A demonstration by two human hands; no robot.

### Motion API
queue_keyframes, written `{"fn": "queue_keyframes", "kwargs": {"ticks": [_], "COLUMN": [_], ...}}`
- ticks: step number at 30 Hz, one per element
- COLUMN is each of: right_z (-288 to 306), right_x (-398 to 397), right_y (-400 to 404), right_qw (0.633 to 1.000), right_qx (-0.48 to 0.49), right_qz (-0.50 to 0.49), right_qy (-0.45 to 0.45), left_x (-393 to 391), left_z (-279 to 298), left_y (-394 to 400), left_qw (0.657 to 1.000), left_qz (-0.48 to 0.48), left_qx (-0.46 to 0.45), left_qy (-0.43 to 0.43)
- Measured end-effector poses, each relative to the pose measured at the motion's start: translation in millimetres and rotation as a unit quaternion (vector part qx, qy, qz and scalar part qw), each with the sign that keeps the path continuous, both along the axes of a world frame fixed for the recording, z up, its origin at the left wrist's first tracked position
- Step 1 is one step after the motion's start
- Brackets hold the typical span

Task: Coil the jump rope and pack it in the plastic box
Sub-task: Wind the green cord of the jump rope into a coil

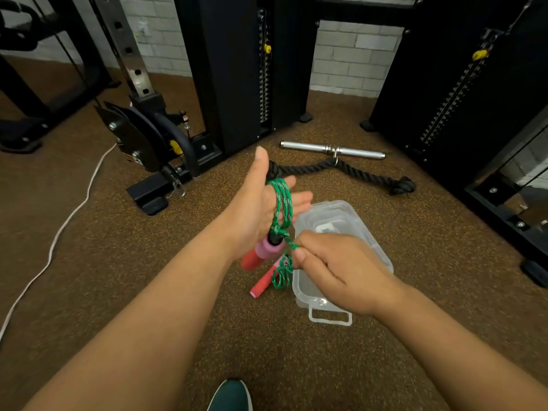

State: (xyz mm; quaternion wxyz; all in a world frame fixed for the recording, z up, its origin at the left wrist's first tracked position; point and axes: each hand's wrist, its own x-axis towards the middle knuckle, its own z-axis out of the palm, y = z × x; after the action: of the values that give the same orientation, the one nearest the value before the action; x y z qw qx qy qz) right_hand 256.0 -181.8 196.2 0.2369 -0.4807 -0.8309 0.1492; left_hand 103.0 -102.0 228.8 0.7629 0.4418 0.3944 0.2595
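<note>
The green jump rope [284,203] is wound in several loops around my left hand [261,209], which is held upright with its thumb up and fingers stretched flat. One pink and red handle [261,253] hangs at the heel of that hand. My right hand [335,271] pinches the rope just right of that handle. Below it the other red handle [262,284] and a small bunch of green rope [282,275] dangle near the floor. The clear plastic box [341,221] lies on the floor under my right hand, partly hidden by it.
A silver bar attachment [332,149] and a black tricep rope [355,170] lie on the brown floor behind the box. Black cable machine towers [237,69] stand at the back and right. A white cable [68,221] runs along the left. My green shoe [231,396] shows at the bottom.
</note>
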Motion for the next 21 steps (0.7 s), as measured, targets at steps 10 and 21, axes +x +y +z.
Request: {"fn": "queue_keyframes", "kwargs": {"ticks": [10, 21], "right_z": [19.0, -23.6], "right_x": [17.6, 14.2], "right_y": [20.7, 21.7], "right_qw": [0.963, 0.909], "right_qx": [-0.107, -0.225], "right_qz": [-0.073, -0.143], "right_qy": [0.238, 0.321], "left_x": [-4.0, -24.4], "left_z": [5.9, 10.9], "left_y": [-10.8, 7.0], "left_qw": [0.950, 0.989], "left_qz": [-0.278, 0.075], "left_qx": [0.049, -0.049], "left_qy": [0.137, -0.115]}}
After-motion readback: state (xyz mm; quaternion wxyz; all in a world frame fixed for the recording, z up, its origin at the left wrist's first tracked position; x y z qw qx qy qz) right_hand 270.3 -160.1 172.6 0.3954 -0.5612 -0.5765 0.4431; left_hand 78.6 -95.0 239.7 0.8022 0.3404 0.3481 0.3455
